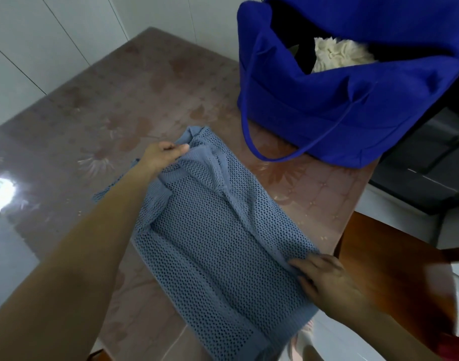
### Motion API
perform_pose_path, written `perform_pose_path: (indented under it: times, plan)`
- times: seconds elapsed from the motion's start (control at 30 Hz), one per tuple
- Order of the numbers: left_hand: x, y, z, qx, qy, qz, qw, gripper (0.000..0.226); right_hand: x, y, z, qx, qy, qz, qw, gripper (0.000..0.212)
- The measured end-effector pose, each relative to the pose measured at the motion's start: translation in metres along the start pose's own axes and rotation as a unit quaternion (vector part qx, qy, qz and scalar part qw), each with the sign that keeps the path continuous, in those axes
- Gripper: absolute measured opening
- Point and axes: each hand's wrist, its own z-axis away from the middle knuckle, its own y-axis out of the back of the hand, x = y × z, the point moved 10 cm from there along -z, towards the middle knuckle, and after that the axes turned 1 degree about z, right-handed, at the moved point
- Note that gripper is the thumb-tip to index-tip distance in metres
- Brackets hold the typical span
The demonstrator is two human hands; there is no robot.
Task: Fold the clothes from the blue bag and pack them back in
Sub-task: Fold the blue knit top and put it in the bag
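Someone is folding a blue net top [212, 230] on the table [93, 113].
The left hand [163, 155] is pinching its far corner, the right hand [325, 277] its near edge. It is hanging over the side and might slip off.

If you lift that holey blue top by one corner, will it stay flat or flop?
Probably flop: the blue top bunches where the left hand pinches it. Likely light, since the knit is full of holes. It might slide on the shiny table.
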Motion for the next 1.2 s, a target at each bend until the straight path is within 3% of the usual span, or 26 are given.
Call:
perform_pose_path:
  times: [0.1, 0.23, 0.37, 0.47, 0.57, 0.73, 0.87, 0.97, 1.07, 1.13, 1.2]
  plan:
    - [-0.002, 0.021, 0.005, 0.059, -0.011, 0.002, 0.998, 0.046, -0.002, -0.008, 0.004, -0.027, 0.01, -0.028, 0.999, 0.033]
    - [-0.016, 0.018, 0.001, 0.027, -0.017, -0.136, 0.99, 0.021, -0.004, -0.003, 0.001, -0.044, -0.003, -0.029, 0.999, 0.037]
    - [-0.035, -0.004, 0.0, -0.069, 0.015, -0.193, 0.979, 0.024, 0.025, 0.012, -0.009, -0.003, -0.131, -0.009, 0.991, 0.044]
    - [-0.044, -0.008, 0.0, -0.082, 0.041, -0.237, 0.967, 0.025, 0.045, -0.003, -0.01, -0.07, -0.219, -0.006, 0.973, 0.054]
    - [-0.044, -0.005, -0.002, -0.065, 0.042, -0.252, 0.965, 0.023, 0.046, -0.014, -0.011, -0.108, -0.23, -0.02, 0.967, 0.06]
    - [-0.032, -0.018, 0.001, -0.057, 0.003, -0.27, 0.961, 0.061, 0.05, -0.018, -0.01, -0.106, -0.269, -0.076, 0.954, 0.059]
    - [-0.019, -0.033, -0.008, -0.038, -0.035, -0.232, 0.971, 0.078, 0.052, -0.015, -0.008, -0.106, -0.296, -0.089, 0.945, 0.059]
    - [-0.011, -0.033, -0.02, 0.018, -0.008, -0.221, 0.975, 0.083, 0.058, -0.009, -0.006, -0.091, -0.306, -0.064, 0.946, 0.051]
    - [-0.007, -0.04, -0.04, 0.012, 0.017, -0.215, 0.976, 0.098, 0.061, -0.008, -0.005, -0.096, -0.31, -0.032, 0.945, 0.041]
    - [-0.008, -0.045, -0.057, 0.011, 0.016, -0.228, 0.973, 0.089, 0.059, -0.009, -0.006, -0.104, -0.299, -0.018, 0.948, 0.037]
    - [0.007, -0.049, -0.06, 0.028, -0.01, -0.275, 0.961, 0.049, 0.058, -0.009, -0.006, -0.106, -0.297, -0.01, 0.949, 0.033]
